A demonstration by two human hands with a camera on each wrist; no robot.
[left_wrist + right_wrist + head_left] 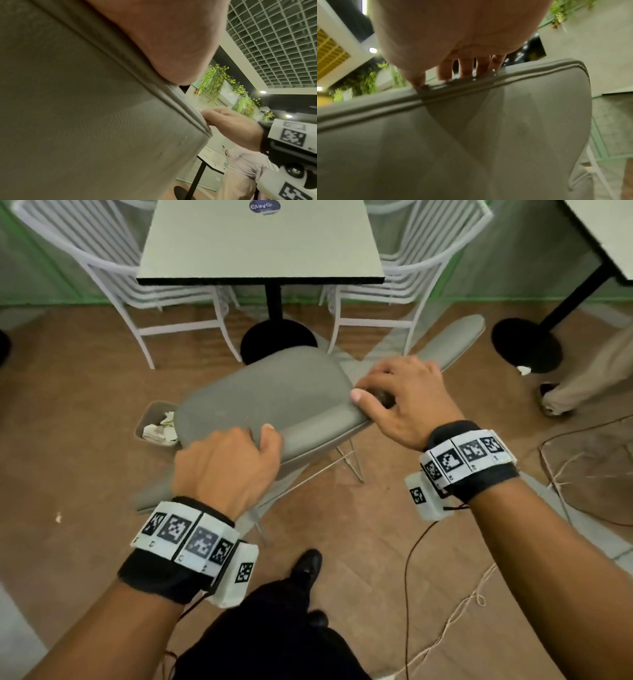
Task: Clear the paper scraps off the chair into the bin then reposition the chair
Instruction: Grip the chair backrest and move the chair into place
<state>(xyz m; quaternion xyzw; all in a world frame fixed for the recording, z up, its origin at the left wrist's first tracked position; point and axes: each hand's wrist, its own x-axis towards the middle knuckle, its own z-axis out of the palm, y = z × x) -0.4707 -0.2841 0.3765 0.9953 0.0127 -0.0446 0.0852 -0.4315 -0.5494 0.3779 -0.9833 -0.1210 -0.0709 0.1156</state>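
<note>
A grey upholstered chair point(267, 392) stands in front of me on thin metal legs point(349, 463). My left hand point(236, 457) grips its near padded edge, fingers curled over the top. My right hand point(394, 402) grips the same edge farther right, thumb on the near side. The left wrist view shows the chair's piped seam point(171, 97) under my left palm point(163, 40), with my right hand point(231, 125) beyond. In the right wrist view my right hand's fingers point(465, 67) sit on the chair's edge point(471, 135). A small bin point(150, 412) left of the chair holds crumpled paper scraps point(161, 429).
A pale table point(260, 241) on a black round base point(277, 340) stands just beyond the chair, flanked by white wire chairs point(102, 268) point(411, 268). Another person's leg point(575, 385) is at the right, near a second table base point(524, 344). Cables point(411, 577) trail over the floor. A small scrap point(59, 518) lies at left.
</note>
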